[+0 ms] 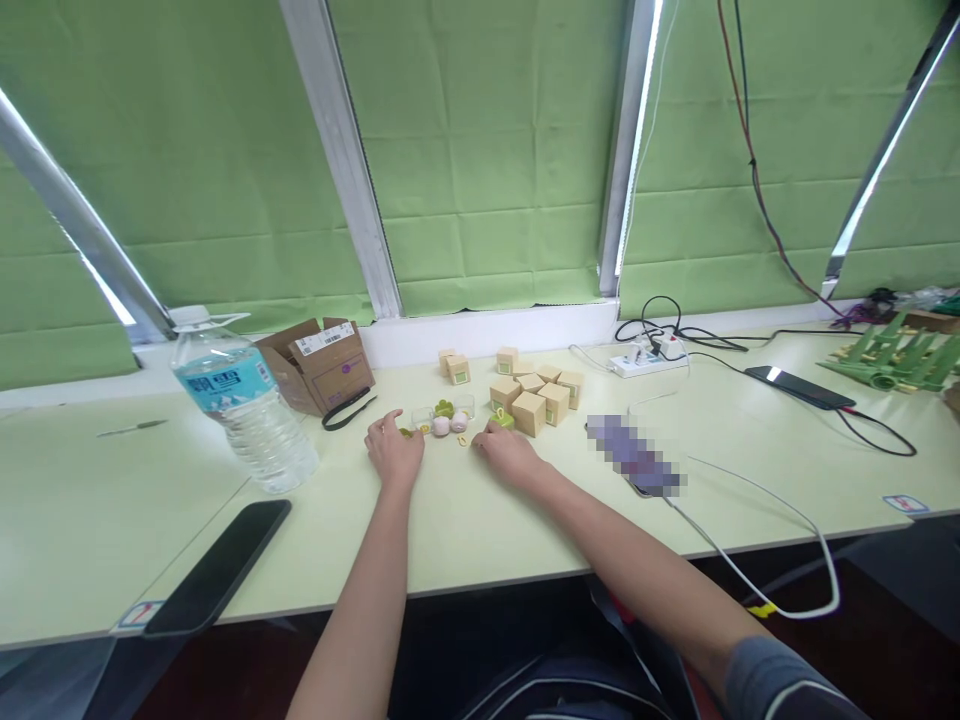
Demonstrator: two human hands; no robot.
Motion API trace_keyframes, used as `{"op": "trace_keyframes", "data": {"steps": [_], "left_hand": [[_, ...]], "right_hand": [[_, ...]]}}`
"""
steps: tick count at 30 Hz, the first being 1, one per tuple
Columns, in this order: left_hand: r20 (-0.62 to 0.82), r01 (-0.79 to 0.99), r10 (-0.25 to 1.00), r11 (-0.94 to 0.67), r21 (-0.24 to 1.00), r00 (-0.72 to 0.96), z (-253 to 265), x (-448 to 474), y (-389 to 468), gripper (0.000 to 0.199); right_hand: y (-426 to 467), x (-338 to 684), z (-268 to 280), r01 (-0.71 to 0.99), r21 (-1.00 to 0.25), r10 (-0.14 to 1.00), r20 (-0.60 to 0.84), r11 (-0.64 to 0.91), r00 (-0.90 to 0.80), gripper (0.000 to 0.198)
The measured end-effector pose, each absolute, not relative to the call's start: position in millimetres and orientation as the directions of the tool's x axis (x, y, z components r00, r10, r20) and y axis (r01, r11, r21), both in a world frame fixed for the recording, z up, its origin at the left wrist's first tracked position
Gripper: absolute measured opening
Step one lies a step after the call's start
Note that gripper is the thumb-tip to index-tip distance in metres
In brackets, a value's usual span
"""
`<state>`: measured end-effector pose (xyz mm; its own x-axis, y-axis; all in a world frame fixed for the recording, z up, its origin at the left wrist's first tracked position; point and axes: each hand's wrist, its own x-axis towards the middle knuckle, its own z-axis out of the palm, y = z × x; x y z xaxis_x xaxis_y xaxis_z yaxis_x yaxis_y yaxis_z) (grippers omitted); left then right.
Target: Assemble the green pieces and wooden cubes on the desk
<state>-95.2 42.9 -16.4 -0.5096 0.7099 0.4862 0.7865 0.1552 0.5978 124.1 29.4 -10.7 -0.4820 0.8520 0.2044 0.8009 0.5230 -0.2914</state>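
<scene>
My left hand rests on the table with thumb and fingers apart, curved around the near side of a small green piece; I cannot make out a firm grip. Just right of it lie pale pink round pieces, a green flower-shaped piece and small clear containers. A tiny yellow loop sits between the hands. My right hand is closed, fingers bent down to the tabletop; whatever they pinch is hidden. Behind its knuckles is a bright green piece with a yellowish loop.
Several small tan boxes stand beyond my right hand. Left are an open cardboard box, a black strap, a large water bottle and a dark phone. Right are a blurred-out phone, white cable and power strip.
</scene>
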Motion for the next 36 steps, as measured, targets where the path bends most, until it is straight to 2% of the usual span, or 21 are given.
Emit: {"op": "trace_keyframes", "data": {"steps": [4, 9, 13, 16, 20, 23, 27, 30, 36], "left_hand": [[0.378, 0.738, 0.741, 0.227, 0.635, -0.554, -31.5, -108.6, 47.2, 0.059], [0.383, 0.754, 0.755, 0.216, 0.621, -0.532, -33.0, -111.8, 44.9, 0.050], [0.425, 0.722, 0.688, 0.211, 0.658, -0.589, -22.2, -103.8, 37.1, 0.050], [0.516, 0.727, 0.648, 0.084, 0.682, -0.559, -13.9, -93.3, 32.5, 0.050], [0.672, 0.736, 0.627, -0.224, 0.639, -0.393, -11.0, -77.1, 31.0, 0.048], [0.709, 0.699, 0.642, -0.363, 0.616, -0.291, -14.0, -66.2, 31.8, 0.051], [0.694, 0.661, 0.693, -0.430, 0.615, -0.194, -17.0, -57.4, 32.1, 0.054], [0.684, 0.635, 0.718, -0.471, 0.613, -0.127, -17.4, -55.1, 31.5, 0.047], [0.653, 0.588, 0.758, -0.525, 0.615, -0.005, -20.7, -53.0, 31.0, 0.040]], "right_hand": [[29.8, 125.7, -12.5, 0.758, -0.362, 0.840, 0.222, 0.542, -0.494, 0.023], [29.6, 125.9, -13.4, 0.653, -0.510, 0.827, 0.289, 0.560, -0.483, 0.017], [33.0, 126.2, -16.0, 0.520, -0.597, 0.789, 0.405, 0.611, -0.462, 0.017], [37.0, 125.8, -17.4, 0.447, -0.629, 0.771, 0.491, 0.636, -0.406, 0.025], [41.1, 126.0, -16.5, 0.397, -0.667, 0.776, 0.528, 0.630, -0.345, 0.023], [43.6, 127.2, -16.8, 0.357, -0.695, 0.782, 0.554, 0.624, -0.286, 0.021], [46.2, 127.5, -19.9, 0.268, -0.753, 0.798, 0.552, 0.602, -0.242, 0.020], [47.4, 125.8, -22.2, 0.238, -0.779, 0.814, 0.540, 0.580, -0.216, 0.018], [48.0, 125.7, -21.6, 0.215, -0.782, 0.810, 0.550, 0.586, -0.205, 0.016]]}}
